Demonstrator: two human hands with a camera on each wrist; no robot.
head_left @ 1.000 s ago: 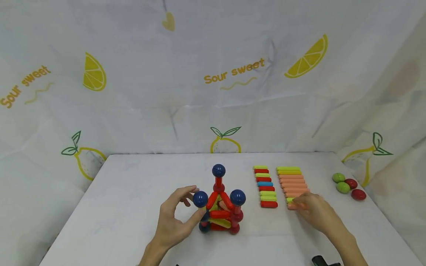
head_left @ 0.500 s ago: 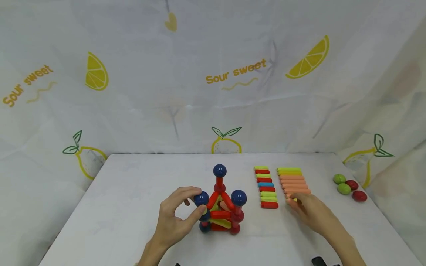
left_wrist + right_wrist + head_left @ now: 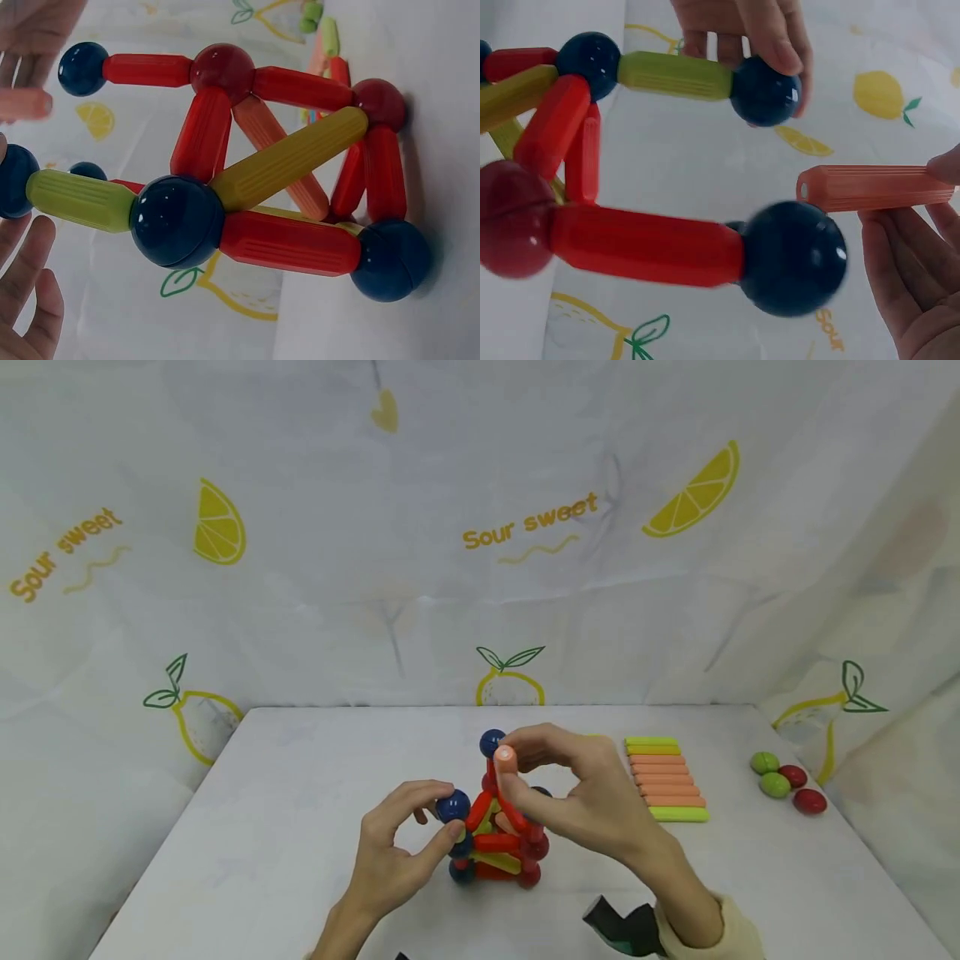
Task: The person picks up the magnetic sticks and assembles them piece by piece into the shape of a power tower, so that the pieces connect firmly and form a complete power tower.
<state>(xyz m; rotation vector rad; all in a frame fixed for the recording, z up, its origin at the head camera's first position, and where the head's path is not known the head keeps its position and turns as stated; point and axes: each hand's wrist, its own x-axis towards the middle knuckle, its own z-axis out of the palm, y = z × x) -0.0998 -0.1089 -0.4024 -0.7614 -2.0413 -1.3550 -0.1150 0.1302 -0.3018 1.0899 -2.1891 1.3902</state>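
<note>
A magnetic stick-and-ball frame of red, yellow, green and orange rods joined by balls stands on the table, with blue balls on its upright rods. My left hand pinches the blue ball at its left upper corner, which caps a green rod. Over the right side of the frame, my right hand holds an orange rod between thumb and fingers. In the right wrist view, this rod's end lies close to another blue ball; whether they touch I cannot tell. The right hand partly covers the frame.
A column of orange, yellow and green rods lies to the right. Another column of short rods is mostly hidden behind my right hand. Green and red balls sit near the table's right edge. A lemon-print cloth hangs behind.
My right hand has taken an orange rod from the near end of the right column and carried it left and up to the frame. The left hand stays on its blue ball.
</note>
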